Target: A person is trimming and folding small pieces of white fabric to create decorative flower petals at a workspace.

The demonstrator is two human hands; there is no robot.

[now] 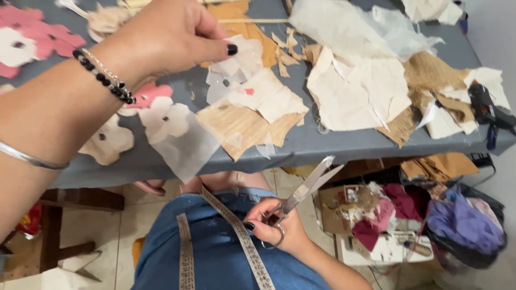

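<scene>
a: the left hand [172, 37] is up over the counter [322, 142], thumb and fingers pinched on a thin white fabric cutout [236, 67] that dangles over the other scraps.

b: and the right hand [274, 228] is down at the lap, closed around the handles of the scissors [303, 193]. the blades stand a little apart and point up toward the counter's edge.

a: that's my worry. the blades are parted, with the knee and the measuring tape [242, 236] just beside them. if the hand swings up carelessly, i'd guess a tip could snag the tape or the denim.

b: the cutout looks flimsy too. it's held by one corner only, so it could tear or slip out of the pinch and land among the cream paper-like pieces [360, 91], where it would be hard to pick out.

a: the sheer piece [185, 150] hanging off the counter's front edge looks ready to slide to the floor if a wrist brushes it.

b: and the glue gun [486, 110] sits near the right edge. i can't tell if it's hot, but its cord runs down over that edge, and a tug might drag it off.
</scene>
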